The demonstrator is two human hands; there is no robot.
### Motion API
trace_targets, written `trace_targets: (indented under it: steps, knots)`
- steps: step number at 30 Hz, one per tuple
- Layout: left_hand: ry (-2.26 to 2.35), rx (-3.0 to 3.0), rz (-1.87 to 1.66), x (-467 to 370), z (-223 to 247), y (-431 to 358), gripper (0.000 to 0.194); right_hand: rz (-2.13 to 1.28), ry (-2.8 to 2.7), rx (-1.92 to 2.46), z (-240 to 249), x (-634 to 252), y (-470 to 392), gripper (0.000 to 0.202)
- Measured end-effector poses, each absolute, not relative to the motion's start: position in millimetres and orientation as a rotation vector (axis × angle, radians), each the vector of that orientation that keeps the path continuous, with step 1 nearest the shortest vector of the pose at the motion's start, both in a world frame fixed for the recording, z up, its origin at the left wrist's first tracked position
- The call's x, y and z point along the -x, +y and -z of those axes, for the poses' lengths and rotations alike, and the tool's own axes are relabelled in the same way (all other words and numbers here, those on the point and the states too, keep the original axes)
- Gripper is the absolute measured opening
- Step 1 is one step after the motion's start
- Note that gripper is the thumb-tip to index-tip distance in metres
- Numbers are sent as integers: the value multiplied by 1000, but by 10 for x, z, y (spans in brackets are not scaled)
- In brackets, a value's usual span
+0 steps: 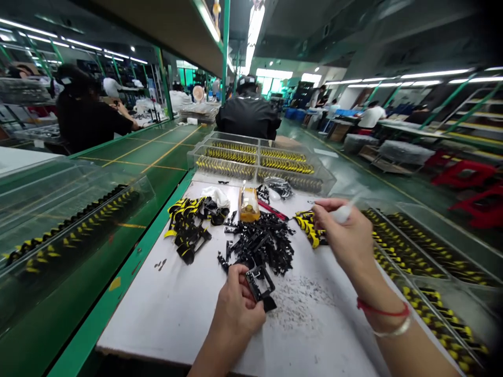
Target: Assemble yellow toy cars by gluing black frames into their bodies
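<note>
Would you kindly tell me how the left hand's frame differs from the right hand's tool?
The frame is black, whereas the tool is whitish. The frame looks angular with an open middle; the tool's end looks rounded. Both are held: the frame by the left hand, the tool by the right hand.

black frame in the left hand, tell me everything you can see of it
The black frame looks like dark, slightly glossy plastic. Its narrow bars surround a roughly rectangular opening, with small details along the edges too fine to make out. A broader, smooth dark piece juts out at the near end. It is tilted, pinched between the thumb and fingers of the left hand over the white tabletop, just nearer than the pile of black parts. The right hand is away from it.
</note>
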State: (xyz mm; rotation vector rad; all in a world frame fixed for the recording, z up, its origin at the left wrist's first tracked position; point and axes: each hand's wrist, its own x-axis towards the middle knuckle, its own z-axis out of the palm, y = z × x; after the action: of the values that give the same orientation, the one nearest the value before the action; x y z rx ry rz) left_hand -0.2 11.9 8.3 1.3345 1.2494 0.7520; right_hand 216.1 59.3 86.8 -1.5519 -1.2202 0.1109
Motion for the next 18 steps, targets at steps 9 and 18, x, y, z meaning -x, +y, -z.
trace_targets:
  steps: [9,18]
  knots:
    - [1244,-1343,-829,-75,141,118,53,174,-1511,1400,-776,-1815,1223,15]
    - [1249,-1402,-880,-90,240,148,57,18,-1692,1383,-446,-1613,1456,14]
